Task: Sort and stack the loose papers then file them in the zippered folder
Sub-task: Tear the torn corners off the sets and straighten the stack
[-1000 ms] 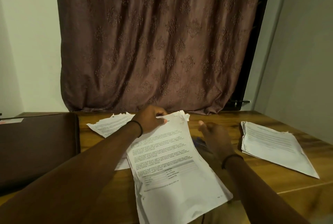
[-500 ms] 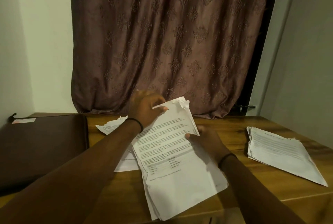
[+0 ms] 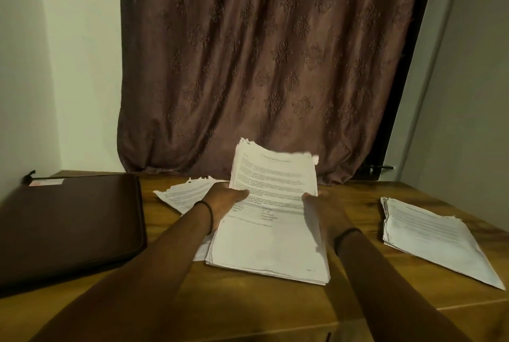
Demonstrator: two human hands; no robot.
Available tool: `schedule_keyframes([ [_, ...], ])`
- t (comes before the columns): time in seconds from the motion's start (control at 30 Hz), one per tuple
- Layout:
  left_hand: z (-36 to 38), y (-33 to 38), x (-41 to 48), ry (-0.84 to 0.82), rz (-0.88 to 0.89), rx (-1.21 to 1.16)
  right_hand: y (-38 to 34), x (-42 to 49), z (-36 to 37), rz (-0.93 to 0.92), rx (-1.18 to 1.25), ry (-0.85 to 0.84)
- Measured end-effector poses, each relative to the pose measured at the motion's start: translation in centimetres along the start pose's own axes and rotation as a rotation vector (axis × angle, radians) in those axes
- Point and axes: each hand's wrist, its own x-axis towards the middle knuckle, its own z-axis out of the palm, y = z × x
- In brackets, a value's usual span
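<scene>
A thick stack of printed white papers is tilted up at the middle of the wooden table, far edge raised, near edge resting on the wood. My left hand grips its left edge and my right hand grips its right edge. Behind my left hand a few loose sheets lie flat. A second pile of papers lies at the right. The dark brown zippered folder lies closed on the left of the table.
A brown patterned curtain hangs right behind the table's far edge. Pale walls close in on the left and right. The table's near edge runs across the bottom right.
Both hands have moved to the sides of the middle stack and raised its far end off the table, squaring it. The camera has tilted and shifted, so the folder shows more fully.
</scene>
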Motion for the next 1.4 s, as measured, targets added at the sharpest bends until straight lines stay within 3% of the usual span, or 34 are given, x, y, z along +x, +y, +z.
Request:
schedule_keyframes([
  [0.13,-1.9,-0.9,1.0,0.128,-0.051,0.13,0.8,-0.6,0.3,0.119,-0.111,-0.076],
  [0.4,-11.6,1.1,-0.9,0.459,0.004,0.353,0.1,0.7,10.2,0.02,-0.283,-0.133],
  [0.6,-22.0,4.5,-7.3,0.719,-0.07,1.024,-0.6,-1.2,22.7,-0.12,-0.365,-0.283],
  [0.77,-28.8,4.1,-9.5,0.771,-0.248,1.168,-0.5,-2.9,29.0,-0.106,-0.353,-0.383],
  [0.9,-28.6,3.1,-9.7,0.841,-0.393,1.339,-0.6,-2.8,29.2,-0.139,-0.573,-0.47],
  [1.0,-25.3,3.4,-8.4,0.893,-0.302,1.546,-0.8,-2.5,26.8,-0.124,-0.549,-0.482],
  [1.07,-22.2,3.5,-6.7,0.873,-0.165,1.56,-1.1,-2.1,24.0,-0.106,-0.459,-0.427],
  [1.13,-18.4,3.1,-4.5,0.774,-0.024,1.497,-1.6,-1.7,20.3,-0.052,-0.325,-0.351],
  [1.23,-11.6,2.1,-1.6,0.593,0.142,1.321,-1.3,-0.9,14.0,-0.04,-0.319,-0.258],
  [1.3,-6.2,1.0,0.1,0.458,0.202,1.239,-0.6,0.2,8.9,-0.049,-0.367,-0.123],
  [1.4,2.5,-0.9,1.3,0.258,0.227,1.15,-0.1,0.9,0.4,-0.076,-0.708,0.105],
])
